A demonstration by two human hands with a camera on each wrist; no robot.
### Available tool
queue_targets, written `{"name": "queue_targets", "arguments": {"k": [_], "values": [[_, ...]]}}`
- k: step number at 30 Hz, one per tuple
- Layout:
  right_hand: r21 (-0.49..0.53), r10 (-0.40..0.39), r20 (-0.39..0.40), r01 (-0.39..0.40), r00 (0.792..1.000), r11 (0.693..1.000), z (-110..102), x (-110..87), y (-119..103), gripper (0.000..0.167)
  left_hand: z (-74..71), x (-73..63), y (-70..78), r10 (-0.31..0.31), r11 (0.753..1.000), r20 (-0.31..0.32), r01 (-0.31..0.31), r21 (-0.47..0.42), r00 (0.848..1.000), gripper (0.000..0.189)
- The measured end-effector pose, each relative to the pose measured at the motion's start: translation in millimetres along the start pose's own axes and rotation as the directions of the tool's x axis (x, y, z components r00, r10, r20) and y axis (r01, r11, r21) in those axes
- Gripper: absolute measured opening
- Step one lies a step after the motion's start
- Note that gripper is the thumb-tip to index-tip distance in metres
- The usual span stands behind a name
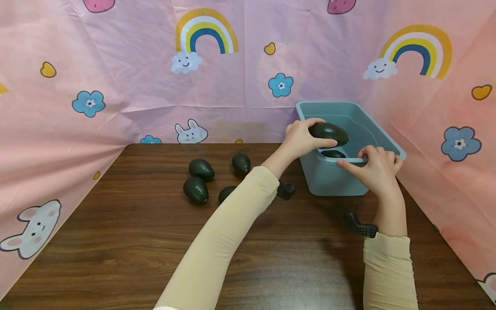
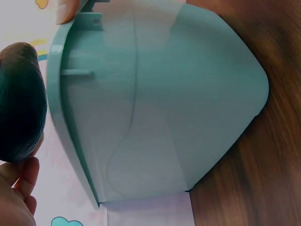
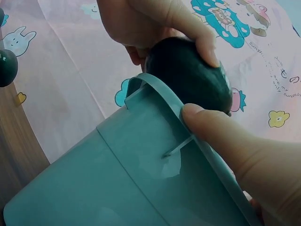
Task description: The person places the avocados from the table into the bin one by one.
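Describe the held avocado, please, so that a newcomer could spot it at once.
On the brown table, at right, stands a blue bin. Above its near end, the left hand holds a dark avocado. It alone is held; other avocados lie on the table or in the bin.

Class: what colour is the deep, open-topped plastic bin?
The plastic bin is pale greyish blue-green, clearest in the head view.

Small dark lettering [image 3: 288, 93] is printed on the patterned cloth [image 3: 66, 89], toward the right side of the right wrist view. "Sunshin" can be read in its lowest line, where the word is cut off by the view's edge. "Sunsh" is shown in a slanting line higher up; the larger characters [image 3: 283, 74] beside it cannot be made out.
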State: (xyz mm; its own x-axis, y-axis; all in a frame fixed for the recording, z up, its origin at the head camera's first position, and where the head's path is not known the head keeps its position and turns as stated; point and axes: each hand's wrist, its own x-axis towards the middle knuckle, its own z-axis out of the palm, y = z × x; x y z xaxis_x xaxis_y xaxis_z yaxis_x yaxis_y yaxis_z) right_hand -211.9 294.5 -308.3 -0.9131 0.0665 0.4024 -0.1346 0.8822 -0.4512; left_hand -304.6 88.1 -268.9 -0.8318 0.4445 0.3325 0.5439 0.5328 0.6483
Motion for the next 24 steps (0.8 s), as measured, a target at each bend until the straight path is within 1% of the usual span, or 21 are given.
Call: {"name": "queue_targets", "arguments": {"k": [3,8,13,18,24], "values": [[-0.001,-0.004,0.0,0.004,1.0,1.0,-0.4,0.6,-0.9,0.063,4.0,1.4,-0.3,-0.009,1.0,0.0,0.009,0.009,1.0,0.066],[-0.001,-0.007,-0.001,0.007,1.0,1.0,0.2,1.4,-1.2,0.063,10.0,3.6,-2.7,-0.024,1.0,-0.021,0.024,0.001,0.999,0.065],[-0.003,-0.001,0.0,0.001,1.0,1.0,1.1,0.7,0.6,0.064,16.1,5.5,-4.3,-0.046,0.999,-0.016,0.046,0.003,0.999,0.067],[-0.007,0.0,0.0,0.0,1.0,1.0,-0.2,0.3,0.9,0.064,23.1,8.1,-3.5,-0.04,0.999,-0.037,0.04,-0.011,0.999,0.067],[0.001,0.002,0.0,-0.002,1.0,1.0,0.4,-0.1,-0.3,0.065,32.5,7.6,-2.4,-0.011,1.0,-0.057,0.012,0.013,0.998,0.064]]}}
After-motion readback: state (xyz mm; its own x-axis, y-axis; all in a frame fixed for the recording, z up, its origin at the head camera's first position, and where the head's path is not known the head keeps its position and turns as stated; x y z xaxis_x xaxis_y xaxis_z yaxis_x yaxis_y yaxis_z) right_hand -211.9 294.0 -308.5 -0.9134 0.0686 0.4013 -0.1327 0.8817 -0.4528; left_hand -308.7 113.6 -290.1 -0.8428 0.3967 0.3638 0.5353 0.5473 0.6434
